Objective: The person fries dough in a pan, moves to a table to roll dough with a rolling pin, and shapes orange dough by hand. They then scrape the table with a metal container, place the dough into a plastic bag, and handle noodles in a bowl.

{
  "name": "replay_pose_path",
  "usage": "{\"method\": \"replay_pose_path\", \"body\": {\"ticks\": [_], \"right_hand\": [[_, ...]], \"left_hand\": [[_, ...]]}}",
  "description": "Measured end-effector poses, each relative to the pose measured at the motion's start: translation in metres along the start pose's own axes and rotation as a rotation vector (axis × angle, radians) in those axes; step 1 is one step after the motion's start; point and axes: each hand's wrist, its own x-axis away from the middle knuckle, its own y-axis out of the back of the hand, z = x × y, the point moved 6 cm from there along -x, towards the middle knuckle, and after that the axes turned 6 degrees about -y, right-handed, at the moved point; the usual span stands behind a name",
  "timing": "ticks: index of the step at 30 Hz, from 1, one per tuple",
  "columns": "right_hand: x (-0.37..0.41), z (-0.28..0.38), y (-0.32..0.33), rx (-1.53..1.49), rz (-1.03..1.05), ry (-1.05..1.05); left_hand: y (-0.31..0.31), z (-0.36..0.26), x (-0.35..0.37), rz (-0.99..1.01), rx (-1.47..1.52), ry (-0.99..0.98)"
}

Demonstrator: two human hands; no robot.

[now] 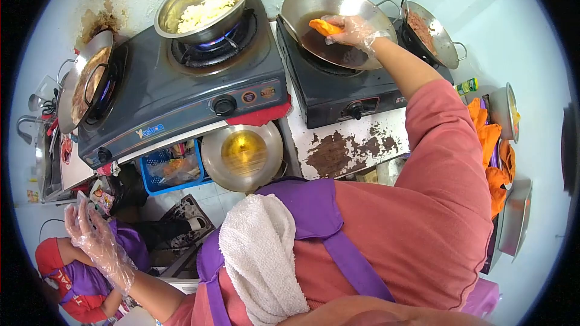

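Observation:
My right hand (353, 31), in a clear plastic glove, grips a bunched orange cloth (324, 27). It is over the inside of a metal wok (344, 0) that stands on the right stove (329, 99). Dark brown discolouration or liquid covers the wok's bottom. At the lower left, my left hand (96, 238) is raised with its fingers apart, also in a plastic glove, and holds nothing. A white towel (257, 259) hangs over my purple apron (305, 202).
A steel bowl (160, 18) of pale yellow food sits over a lit burner on the left stove (181, 108). Pans with food flank both stoves. Below are a pan of yellow oil (211, 175) and a blue basket (172, 188). Another person (78, 284) is at lower left.

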Motion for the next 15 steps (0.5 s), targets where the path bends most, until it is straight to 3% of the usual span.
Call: {"method": "replay_pose_path", "body": {"ticks": [4,7,8,10,12,14,15], "right_hand": [[-0.002,-0.001,0.002,0.024,0.011,0.099],[0.006,0.002,0.029,-0.239,0.040,-0.042],[0.012,0.002,0.033,-0.687,0.106,-0.048],[0.037,0.032,0.084,-0.555,-0.125,0.083],[0.058,0.026,0.119,-0.644,-0.280,-0.095],[0.082,0.032,0.160,-0.836,-0.487,0.259],[0.101,0.033,0.176,-0.882,-0.531,0.246]], "left_hand": [[0.011,-0.014,-0.006,-0.042,-0.033,-0.058],[0.020,-0.021,-0.011,-0.087,-0.017,-0.093],[0.025,-0.027,-0.013,-0.123,-0.021,-0.136],[0.033,-0.036,-0.016,-0.138,-0.036,-0.146],[0.044,-0.050,-0.017,-0.150,-0.054,-0.155],[0.058,-0.071,-0.016,-0.193,-0.099,-0.218],[0.061,-0.078,-0.015,-0.191,-0.102,-0.218]]}}
